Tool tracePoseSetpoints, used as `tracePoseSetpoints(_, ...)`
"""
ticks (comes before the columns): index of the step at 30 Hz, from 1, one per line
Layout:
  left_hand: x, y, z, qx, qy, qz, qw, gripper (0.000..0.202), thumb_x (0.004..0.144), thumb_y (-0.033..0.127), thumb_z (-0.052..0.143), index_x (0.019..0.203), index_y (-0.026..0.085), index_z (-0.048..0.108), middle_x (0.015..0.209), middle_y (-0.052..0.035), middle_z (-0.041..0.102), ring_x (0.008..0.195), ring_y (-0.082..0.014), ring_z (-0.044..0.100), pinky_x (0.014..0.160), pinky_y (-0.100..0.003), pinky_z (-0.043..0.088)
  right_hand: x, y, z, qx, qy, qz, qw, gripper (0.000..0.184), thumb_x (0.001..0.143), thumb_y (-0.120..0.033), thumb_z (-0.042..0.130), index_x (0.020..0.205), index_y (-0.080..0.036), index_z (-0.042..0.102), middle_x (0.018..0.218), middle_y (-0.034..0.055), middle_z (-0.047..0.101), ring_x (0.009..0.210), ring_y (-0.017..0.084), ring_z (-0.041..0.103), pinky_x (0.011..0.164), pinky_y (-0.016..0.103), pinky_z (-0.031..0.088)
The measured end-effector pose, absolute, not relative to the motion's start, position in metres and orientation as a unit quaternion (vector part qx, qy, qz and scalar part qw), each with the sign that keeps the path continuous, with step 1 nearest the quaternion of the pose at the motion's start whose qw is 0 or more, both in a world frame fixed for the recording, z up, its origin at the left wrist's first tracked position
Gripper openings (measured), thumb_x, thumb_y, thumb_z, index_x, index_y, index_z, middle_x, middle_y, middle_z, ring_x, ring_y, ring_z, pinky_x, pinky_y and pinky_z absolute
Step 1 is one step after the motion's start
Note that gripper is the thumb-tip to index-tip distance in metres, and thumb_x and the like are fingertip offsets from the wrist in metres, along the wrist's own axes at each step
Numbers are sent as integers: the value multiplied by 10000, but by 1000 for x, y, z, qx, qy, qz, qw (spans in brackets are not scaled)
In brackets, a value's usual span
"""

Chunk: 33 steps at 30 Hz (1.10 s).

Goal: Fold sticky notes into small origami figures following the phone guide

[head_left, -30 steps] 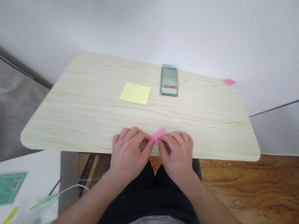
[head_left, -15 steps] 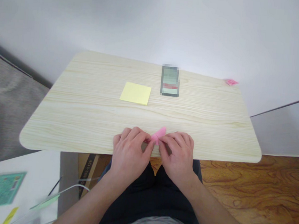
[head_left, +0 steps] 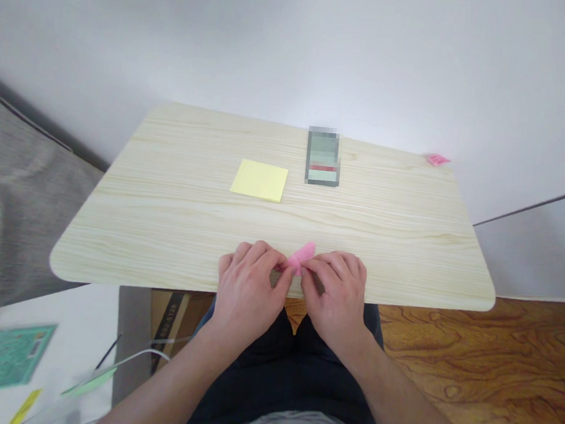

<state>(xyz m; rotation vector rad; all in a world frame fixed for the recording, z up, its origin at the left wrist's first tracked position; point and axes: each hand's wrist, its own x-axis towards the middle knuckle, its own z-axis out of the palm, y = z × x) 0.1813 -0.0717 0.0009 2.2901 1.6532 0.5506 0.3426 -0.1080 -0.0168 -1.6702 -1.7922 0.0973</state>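
A small folded piece of pink paper (head_left: 303,253) is held between my two hands, just above the front edge of the pale wooden table (head_left: 163,221). My left hand (head_left: 252,288) pinches its left side between thumb and fingers. On the other side, my right hand (head_left: 335,294) pinches the paper's right edge with thumb and forefinger. One pink flap points up and to the right between the hands; the fingertips cover the lower part. Beyond them lies a pad of yellow sticky notes (head_left: 259,180).
A phone with a blurred screen (head_left: 323,157) lies near the wall (head_left: 297,48). Another crumpled or folded pink paper (head_left: 438,160) sits at the far right corner. Lower left, a white surface (head_left: 70,319) bears a green packet (head_left: 7,356) and a white cable (head_left: 139,352).
The whole view has shifted slightly, so the table and things on it appear a little lower and to the right. Both hands keep their pinch on the pink paper.
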Motion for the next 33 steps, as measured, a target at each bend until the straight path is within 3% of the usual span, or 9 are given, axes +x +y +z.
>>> tracePoseSetpoints(7, 181, -72, 1, 790, 567, 194, 129, 157, 959, 376, 641, 853, 261, 655, 955, -19, 691, 993, -265, 581, 848, -435, 363, 343, -110, -16, -638, -692, 45, 335, 128, 943, -235, 683, 1039, -285, 752, 1013, 30, 719, 1025, 244, 569, 968, 465, 387)
tracePoseSetpoints(33, 183, -73, -1, 784, 570, 215, 116, 190, 972, 375, 614, 836, 247, 649, 939, -47, 704, 972, -267, 591, 842, -421, 371, 343, -110, -15, -640, -690, 44, 335, 112, 931, -255, 701, 1014, -287, 770, 1006, 36, 718, 1019, 248, 565, 971, 472, 385)
